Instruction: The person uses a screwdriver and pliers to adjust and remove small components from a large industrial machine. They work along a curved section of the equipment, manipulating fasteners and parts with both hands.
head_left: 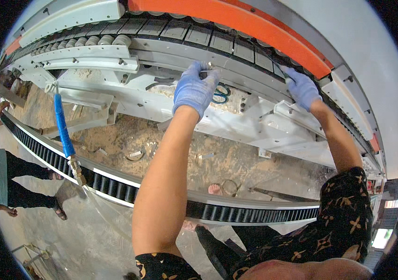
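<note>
My left hand (pixel 193 89), in a blue glove, is raised against the grey rail of a long white conveyor machine (pixel 161 51). It is closed around scissors with teal handles (pixel 221 93), whose loops show just right of the palm. My right hand (pixel 303 87), also in a blue glove, reaches up to the black slatted chain track (pixel 217 39) and pinches a thin dark strip (pixel 276 65) that runs up and left from its fingers. The scissor blades are hidden behind my left hand.
A blue air hose with a brass fitting (pixel 63 126) hangs at the left. A black ribbed track (pixel 115 186) curves across below my arms. Sawdust covers the machine bed (pixel 171 149). An orange guard (pixel 236 18) runs along the top. Another person (pixel 3 179) stands at the left edge.
</note>
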`<move>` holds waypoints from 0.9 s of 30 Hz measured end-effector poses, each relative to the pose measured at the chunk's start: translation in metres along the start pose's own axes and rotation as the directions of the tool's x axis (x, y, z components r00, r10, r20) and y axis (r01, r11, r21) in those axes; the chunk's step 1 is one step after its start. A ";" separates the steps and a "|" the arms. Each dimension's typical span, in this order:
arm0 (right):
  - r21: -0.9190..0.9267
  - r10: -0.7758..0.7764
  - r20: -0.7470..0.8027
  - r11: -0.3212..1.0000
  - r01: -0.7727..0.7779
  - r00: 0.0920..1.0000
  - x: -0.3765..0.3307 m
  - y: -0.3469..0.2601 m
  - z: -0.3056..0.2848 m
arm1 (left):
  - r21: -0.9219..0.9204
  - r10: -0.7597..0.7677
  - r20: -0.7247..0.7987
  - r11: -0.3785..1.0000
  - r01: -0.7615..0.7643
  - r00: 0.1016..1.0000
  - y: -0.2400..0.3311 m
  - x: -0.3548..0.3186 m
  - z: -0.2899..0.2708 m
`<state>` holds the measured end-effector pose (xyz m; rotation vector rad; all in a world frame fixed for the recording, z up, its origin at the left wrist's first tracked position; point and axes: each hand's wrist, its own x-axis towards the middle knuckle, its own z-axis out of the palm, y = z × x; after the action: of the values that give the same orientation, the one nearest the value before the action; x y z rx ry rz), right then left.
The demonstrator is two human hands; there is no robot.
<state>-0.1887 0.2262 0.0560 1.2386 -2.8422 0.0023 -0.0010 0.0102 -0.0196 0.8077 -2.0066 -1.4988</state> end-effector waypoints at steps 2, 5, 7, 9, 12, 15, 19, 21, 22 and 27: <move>0.058 -0.021 -0.097 0.998 0.026 0.995 -0.020 0.046 0.004 | 0.001 0.006 0.014 1.000 -0.006 1.000 0.012 -0.004 0.006; 0.140 -0.133 -0.148 0.978 0.154 0.980 -0.018 0.053 0.012 | 0.035 0.002 0.020 0.999 -0.002 1.000 0.002 0.000 0.007; 0.151 -0.153 -0.188 0.971 0.183 0.970 -0.008 0.033 0.015 | 0.020 0.000 0.039 1.000 -0.001 0.999 -0.001 0.001 0.005; 0.248 -0.150 -0.116 0.953 0.175 0.982 0.008 0.005 0.016 | -0.054 -0.002 0.016 0.999 0.002 1.000 -0.001 -0.001 0.000; 0.207 -0.188 -0.178 0.952 0.223 0.966 0.025 0.006 0.025 | -0.109 0.020 -0.005 0.994 -0.020 1.000 -0.002 0.002 0.007; 0.166 -0.181 -0.183 0.963 0.211 0.966 0.032 0.010 0.031 | -0.044 0.052 -0.033 0.998 -0.053 0.998 -0.008 0.006 0.009; 0.142 -0.120 -0.100 0.981 0.133 0.988 0.034 0.013 0.024 | -0.022 0.064 -0.036 0.998 -0.065 0.997 0.000 0.002 0.006; 0.110 -0.118 -0.082 0.986 0.127 0.990 0.032 0.013 0.018 | -0.010 0.066 -0.032 0.998 -0.066 0.997 0.004 -0.002 0.005; 0.079 -0.112 -0.081 0.990 0.118 0.990 0.031 0.010 0.015 | -0.006 0.053 -0.024 0.999 -0.053 0.998 0.009 -0.003 0.002; -0.045 -0.073 -0.113 0.997 0.068 0.991 0.019 0.013 0.008 | -0.039 0.079 -0.051 0.996 -0.081 0.996 0.000 -0.001 0.003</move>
<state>-0.2109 0.2210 0.0490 1.2864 -2.6866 0.0118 -0.0027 0.0127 -0.0200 0.7325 -1.9424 -1.4561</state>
